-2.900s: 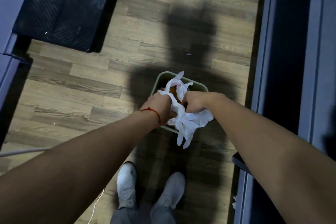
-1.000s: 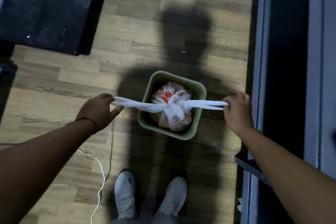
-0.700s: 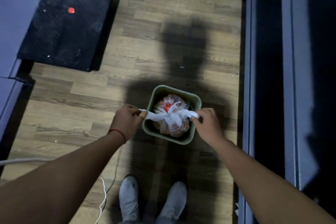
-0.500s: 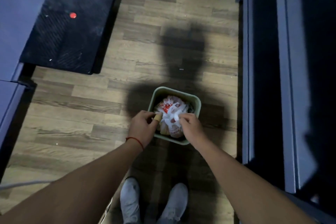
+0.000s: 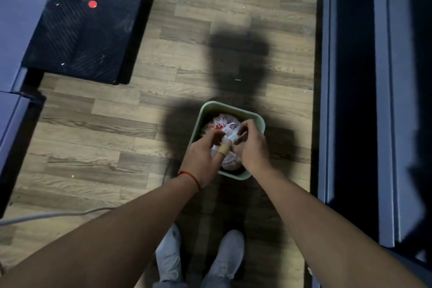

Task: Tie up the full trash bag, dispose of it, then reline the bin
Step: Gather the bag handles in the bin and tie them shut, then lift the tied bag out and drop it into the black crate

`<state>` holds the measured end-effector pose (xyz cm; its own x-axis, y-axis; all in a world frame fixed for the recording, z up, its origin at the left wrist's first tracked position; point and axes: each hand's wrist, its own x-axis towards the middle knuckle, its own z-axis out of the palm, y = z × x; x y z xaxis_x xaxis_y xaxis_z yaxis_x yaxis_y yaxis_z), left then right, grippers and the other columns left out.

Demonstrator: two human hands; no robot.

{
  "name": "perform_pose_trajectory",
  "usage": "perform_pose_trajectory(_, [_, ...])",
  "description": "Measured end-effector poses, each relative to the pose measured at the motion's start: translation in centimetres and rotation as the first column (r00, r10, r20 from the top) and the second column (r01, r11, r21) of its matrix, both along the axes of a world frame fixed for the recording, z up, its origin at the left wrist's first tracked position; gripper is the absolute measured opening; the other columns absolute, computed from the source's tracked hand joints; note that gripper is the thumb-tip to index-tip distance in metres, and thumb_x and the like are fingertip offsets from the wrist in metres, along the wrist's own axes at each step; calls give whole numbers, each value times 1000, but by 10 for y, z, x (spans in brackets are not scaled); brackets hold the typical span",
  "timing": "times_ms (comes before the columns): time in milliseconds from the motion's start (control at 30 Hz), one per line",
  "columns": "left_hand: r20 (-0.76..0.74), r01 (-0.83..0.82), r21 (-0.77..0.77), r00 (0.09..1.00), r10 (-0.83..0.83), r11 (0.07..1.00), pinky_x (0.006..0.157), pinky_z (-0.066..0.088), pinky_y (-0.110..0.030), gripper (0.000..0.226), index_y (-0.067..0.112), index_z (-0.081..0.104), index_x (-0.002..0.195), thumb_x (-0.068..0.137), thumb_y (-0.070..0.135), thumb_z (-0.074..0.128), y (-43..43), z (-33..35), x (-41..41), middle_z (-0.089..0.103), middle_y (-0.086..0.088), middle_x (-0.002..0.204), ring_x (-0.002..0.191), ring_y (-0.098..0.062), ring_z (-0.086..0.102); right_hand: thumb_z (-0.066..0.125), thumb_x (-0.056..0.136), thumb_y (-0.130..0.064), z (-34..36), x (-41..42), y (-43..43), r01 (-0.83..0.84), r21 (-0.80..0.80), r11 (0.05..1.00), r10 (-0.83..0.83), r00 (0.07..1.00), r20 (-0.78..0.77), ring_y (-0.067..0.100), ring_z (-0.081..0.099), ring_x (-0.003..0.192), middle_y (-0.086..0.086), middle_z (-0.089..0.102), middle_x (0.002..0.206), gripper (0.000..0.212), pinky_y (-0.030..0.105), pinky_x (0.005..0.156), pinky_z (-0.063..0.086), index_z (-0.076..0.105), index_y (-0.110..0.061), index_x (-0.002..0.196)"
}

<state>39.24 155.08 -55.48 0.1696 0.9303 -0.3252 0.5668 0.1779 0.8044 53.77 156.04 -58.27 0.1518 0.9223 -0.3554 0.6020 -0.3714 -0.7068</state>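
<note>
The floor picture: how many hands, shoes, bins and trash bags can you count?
Hands: 2, left hand and right hand
Shoes: 2, left shoe and right shoe
Bins: 1, green bin
Trash bags: 1, white trash bag inside the bin
Total: 6

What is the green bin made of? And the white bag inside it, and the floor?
The green bin looks like matte plastic: smooth, one even colour, rounded moulded corners. The white bag seems to be thin plastic film, since it crumples and folds softly. The floor shows wood-grain planks; real wood or printed laminate can't be told.
</note>
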Motion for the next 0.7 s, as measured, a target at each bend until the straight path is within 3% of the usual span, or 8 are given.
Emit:
perform_pose_trajectory(100, [-129, 119, 89, 986, -107, 989, 93, 52, -34, 43, 24, 55, 125, 91, 49, 50, 1, 1, -4, 58, 0, 126, 107, -13, 59, 74, 74, -29, -8, -1, 6, -202, 14, 979, 193, 953, 234, 24, 32, 132, 5, 34, 145, 75, 41, 110, 31, 36, -26, 139])
perform_pose_trajectory(167, [-229, 202, 155, 960, -164, 967, 99, 48, -36, 50, 21, 57, 124, 88, 54, 44, 1, 2, -3, 56, -2, 129, 117, -17, 54, 71, 76, -34, -12, -3, 11, -264, -1, 964, 249, 910, 332, 24, 15, 140, 4, 16, 156, 88, 44, 117, 18, 21, -30, 148])
perform_pose_trajectory(400, [-437, 353, 419, 886, -155, 836, 95, 45, -37, 37, 21, 63, 119, 94, 41, 45, 4, 6, -4, 69, -1, 116, 122, -18, 55, 63, 81, -37, -22, -6, 21, -223, 167, 960, 130, 888, 442, 30, 26, 139, 6, 18, 160, 77, 48, 113, 24, 27, -35, 150])
perform_pose_trajectory(500, [-402, 328, 447, 905, -140, 832, 96, 46, -42, 37, 19, 59, 123, 95, 39, 45, 10, 7, -6, 63, -3, 123, 125, -20, 51, 55, 85, -38, -14, -7, 24, -248, 219, 944, 115, 866, 487, 30, 18, 142, 6, 10, 163, 77, 53, 117, 18, 18, -37, 152])
perform_pose_trajectory(600, [-343, 126, 384, 939, 14, 915, 104, 41, -45, 44, 21, 53, 130, 96, 44, 37, 18, 16, -10, 48, -6, 139, 133, -24, 40, 66, 82, -35, 0, 4, 22, -205, 185, 961, 88, 862, 499, 29, 11, 145, 2, 0, 164, 91, 60, 116, 15, 9, -39, 153])
perform_pose_trajectory(700, [-604, 207, 199, 796, -46, 958, 114, 21, -46, 49, 34, 40, 139, 94, 52, 29, 21, 26, -24, 28, 2, 156, 144, -24, 19, 59, 77, -25, 28, 18, 17, -201, 164, 966, 99, 870, 483, 30, 8, 147, 2, -3, 164, 93, 65, 114, 13, 7, -39, 153])
